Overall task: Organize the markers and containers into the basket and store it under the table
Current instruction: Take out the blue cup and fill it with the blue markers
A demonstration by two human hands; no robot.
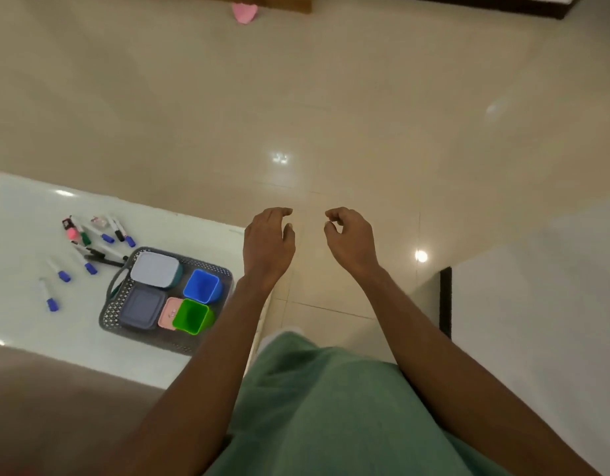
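Observation:
A grey perforated basket (116, 312) sits on the white table (21, 214) at the lower left. Inside it are a light lidded box (154, 269), a dark grey lidded box (142, 309), a pink container (169, 312), a blue cup (202, 286) and a green cup (191, 316). Several markers (90, 245) with blue, black, green and pink caps lie scattered on the table left of and behind the basket. My left hand (267, 245) and my right hand (351, 240) hover over the floor, right of the table, fingers loosely curled and holding nothing.
Glossy beige floor tiles (331, 97) spread ahead. A pink object (244, 12) lies under wooden furniture at the top. A white surface (554, 304) with a dark edge stands at the right. Green clothing (331, 407) fills the bottom centre.

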